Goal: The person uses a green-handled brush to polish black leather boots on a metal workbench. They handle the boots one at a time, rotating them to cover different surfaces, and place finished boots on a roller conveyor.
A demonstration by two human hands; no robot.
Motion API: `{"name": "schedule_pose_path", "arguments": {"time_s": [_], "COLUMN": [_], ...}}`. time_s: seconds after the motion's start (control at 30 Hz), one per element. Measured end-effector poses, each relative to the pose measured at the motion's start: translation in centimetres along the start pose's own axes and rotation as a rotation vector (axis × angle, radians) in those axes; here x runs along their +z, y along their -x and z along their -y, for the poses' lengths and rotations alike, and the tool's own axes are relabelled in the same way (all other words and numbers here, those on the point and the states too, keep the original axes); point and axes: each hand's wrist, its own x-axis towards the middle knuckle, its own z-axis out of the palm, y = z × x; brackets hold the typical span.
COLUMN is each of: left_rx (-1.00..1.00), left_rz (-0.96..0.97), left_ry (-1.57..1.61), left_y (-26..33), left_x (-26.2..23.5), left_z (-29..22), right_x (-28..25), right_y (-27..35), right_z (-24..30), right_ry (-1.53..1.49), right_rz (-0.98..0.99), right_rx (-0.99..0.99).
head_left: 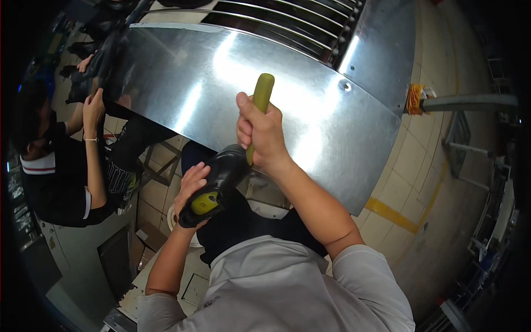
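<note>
A black shoe (pixel 228 169) is tilted in my left hand (pixel 191 185), over my lap. My fingers lie along its left side, and the thumb side is hidden behind it. In its opening shows a yellow-green shoe last (pixel 204 203). My right hand (pixel 263 130) is closed in a fist round an olive-green stick (pixel 264 88) with a rounded top. The stick's lower end is beside the far end of the shoe; whether it touches the shoe I cannot tell.
Ahead lies a shiny metal table (pixel 166 72), with a rack of metal rods (pixel 287 25) beyond it. At the left sits a co-worker (pixel 66 166), hands near more black footwear (pixel 83 88). A metal rail (pixel 470 103) with orange wrapping stands at the right, over a tiled floor (pixel 406 160).
</note>
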Motion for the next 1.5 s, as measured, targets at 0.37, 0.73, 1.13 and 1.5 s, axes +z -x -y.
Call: {"name": "schedule_pose_path", "arguments": {"time_s": [0.37,0.73,1.13,1.5], "left_rx": [0.012,-0.031,0.127,0.366], "left_rz": [-0.098,-0.116,0.051,0.427], "left_ry": [0.02,0.038,-0.067,-0.116], "left_y": [-0.6,-0.1,-3.9,-10.0], "left_x": [0.8,0.3,-1.2,3.6], "left_z": [-0.6,-0.4,-4.7,-7.2], "right_x": [1.8,2.3,3.9,-8.8], "right_y": [-3.7,-3.1,-1.3,10.0], "right_z": [-0.2,-0.5,-1.0,12.9], "right_ry": [0.302,0.287,0.394,0.246], "right_rz": [0.131,0.091,0.204,-0.026], "right_rx": [0.357,0.28,0.083,-0.388]}}
